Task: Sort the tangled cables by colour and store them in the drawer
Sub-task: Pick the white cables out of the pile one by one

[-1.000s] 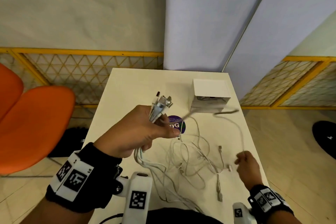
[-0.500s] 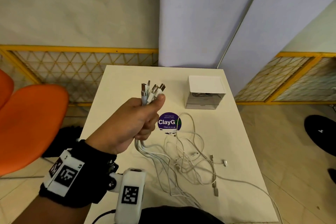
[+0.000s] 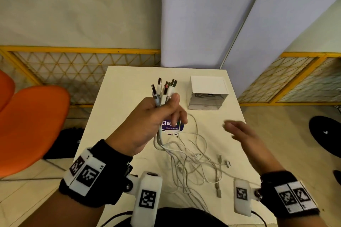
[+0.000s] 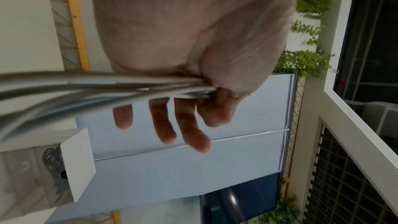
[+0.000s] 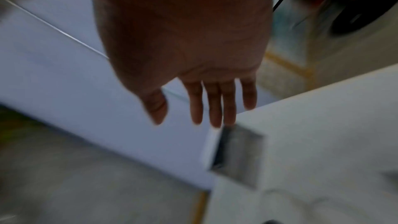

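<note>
A bundle of white cables (image 3: 163, 96) is held upright in the left hand (image 3: 147, 121), thumb and forefinger clamped round the strands just below the plugs, which fan out above the fist. In the left wrist view the other fingers (image 4: 163, 122) are seen hanging loosely below the strands. From the fist the cables trail down into a loose tangle (image 3: 191, 162) spread across the bench (image 3: 125, 83), with several free plug ends lying at its right side.

The right hand (image 3: 243, 138) is raised over the bench to the right of the tangle, blurred, its fingers (image 5: 215, 105) stretched out flat and nothing held in them.

At the far right of the bench stands the drawer unit (image 3: 207, 94), white on top with clear fronts. Something dark can be made out in the top drawer; black cables already stored, it may be judged, though that cannot be told for certain. All drawers appear closed.

So the white set seems gathered at one end only. Left to be done, by the look of it: the trailing lengths to be freed and coiled, a drawer to be opened, the bundle to be laid inside. A round purple sticker (image 3: 172, 126) is half hidden behind the left hand.
</note>
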The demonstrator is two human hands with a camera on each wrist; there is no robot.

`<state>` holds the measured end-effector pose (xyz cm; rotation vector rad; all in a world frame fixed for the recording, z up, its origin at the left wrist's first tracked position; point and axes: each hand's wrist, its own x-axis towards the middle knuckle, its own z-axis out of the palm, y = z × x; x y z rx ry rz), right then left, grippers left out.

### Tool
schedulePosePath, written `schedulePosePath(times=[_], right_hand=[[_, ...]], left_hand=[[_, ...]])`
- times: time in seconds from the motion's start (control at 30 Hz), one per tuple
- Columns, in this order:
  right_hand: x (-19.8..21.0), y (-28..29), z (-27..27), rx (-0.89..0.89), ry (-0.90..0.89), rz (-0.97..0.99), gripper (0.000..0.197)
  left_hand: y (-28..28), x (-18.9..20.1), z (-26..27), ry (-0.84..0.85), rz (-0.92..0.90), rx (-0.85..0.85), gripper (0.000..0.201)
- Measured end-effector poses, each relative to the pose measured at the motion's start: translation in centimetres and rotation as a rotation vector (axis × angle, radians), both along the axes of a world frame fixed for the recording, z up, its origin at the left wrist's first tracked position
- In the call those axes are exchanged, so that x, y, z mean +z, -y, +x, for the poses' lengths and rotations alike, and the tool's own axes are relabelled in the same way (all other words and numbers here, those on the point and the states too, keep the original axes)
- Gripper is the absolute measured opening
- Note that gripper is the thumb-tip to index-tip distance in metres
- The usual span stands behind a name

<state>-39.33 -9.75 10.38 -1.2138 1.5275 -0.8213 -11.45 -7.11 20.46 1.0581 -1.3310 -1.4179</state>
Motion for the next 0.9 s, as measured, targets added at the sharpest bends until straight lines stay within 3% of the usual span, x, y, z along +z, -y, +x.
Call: schedulePosePath(times=[0.1, 0.13, 0.2, 0.23, 0.33, 0.43, 0.53, 0.7, 0.9], right_hand=[[6.5, -0.8, 6.7, 0.620, -0.032, -0.043, 0.060], [7.3, -1.1, 8.7, 0.765, -0.102, -0.059, 0.060], [7.5, -1.4, 11.6, 0.863, -0.155, -0.079, 0.032], [7.2, -1.5, 12.6, 0.837, -0.128, -0.079, 0.026], [5.4, -1.1, 12.6, 0.682, -0.157, -0.072, 0.039], [3.4, -0.6, 10.0, 0.579, -0.130, -0.010, 0.054], [0.3, -1.1, 6.2, 0.573, -0.201, 0.096, 0.049], [-3.6, -4.3, -1.0, 0.510, -0.323, 0.242, 0.030], [-8.4, -8.4, -7.0, 0.358, -0.438, 0.369, 0.045]], left_hand=[[-0.1, 0.4, -0.7, 0.024, -0.086, 0.028, 0.054], [-0.1, 0.8, -0.9, 0.038, -0.109, 0.040, 0.056], [-0.4, 1.5, -1.2, 0.039, -0.134, 0.064, 0.061], [-0.5, 1.9, -1.1, 0.001, -0.136, 0.068, 0.063], [-1.3, 3.2, 0.1, -0.205, -0.139, 0.013, 0.063], [-2.5, 3.6, 0.6, -0.324, -0.080, -0.030, 0.061], [-3.3, 4.6, 0.9, -0.418, -0.025, -0.038, 0.055], [-3.0, 6.3, 2.4, -0.439, 0.002, -0.021, 0.050], [-3.5, 5.6, 1.2, -0.452, -0.003, -0.105, 0.057]])
